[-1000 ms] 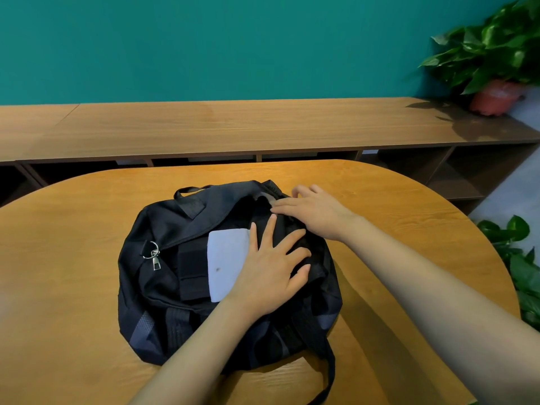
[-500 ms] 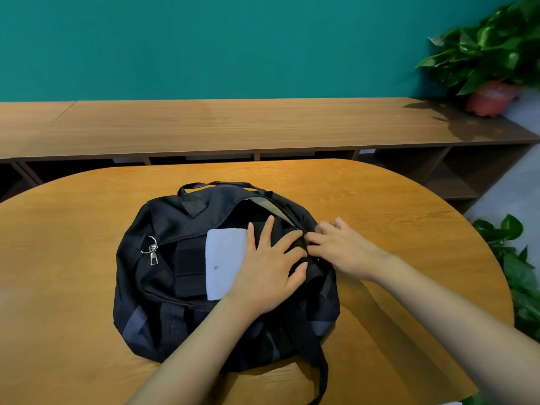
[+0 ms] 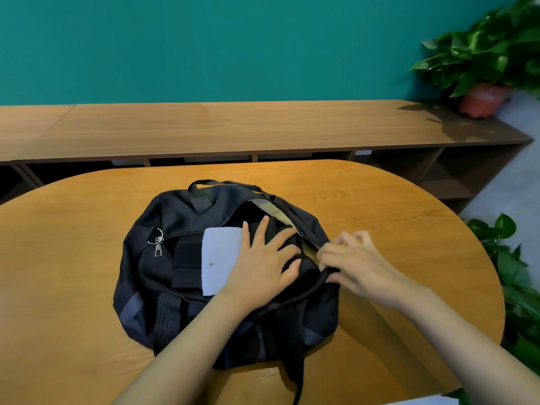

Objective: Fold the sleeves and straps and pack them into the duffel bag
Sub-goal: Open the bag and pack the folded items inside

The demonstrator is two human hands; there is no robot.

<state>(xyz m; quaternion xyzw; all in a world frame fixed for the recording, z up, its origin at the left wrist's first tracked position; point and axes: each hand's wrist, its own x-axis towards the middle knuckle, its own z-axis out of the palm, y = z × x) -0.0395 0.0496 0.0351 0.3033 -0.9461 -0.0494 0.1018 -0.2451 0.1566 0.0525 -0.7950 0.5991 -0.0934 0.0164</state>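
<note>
Directly under left grip (image 3: 260, 270), duffel bag (image 3: 175, 217).

Bright even light, wide-angle edge distortion

No readable text, label, brand or number anywhere; white patch (image 3: 221, 260) on duffel bag (image 3: 181, 217) blank, one dark speck.

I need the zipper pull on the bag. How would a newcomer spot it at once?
A black duffel bag lies on the oval wooden table. At its left end, left of the white patch, a zipper pull hangs at the zip's end. It is the only shiny silver metal on the dark fabric.
</note>
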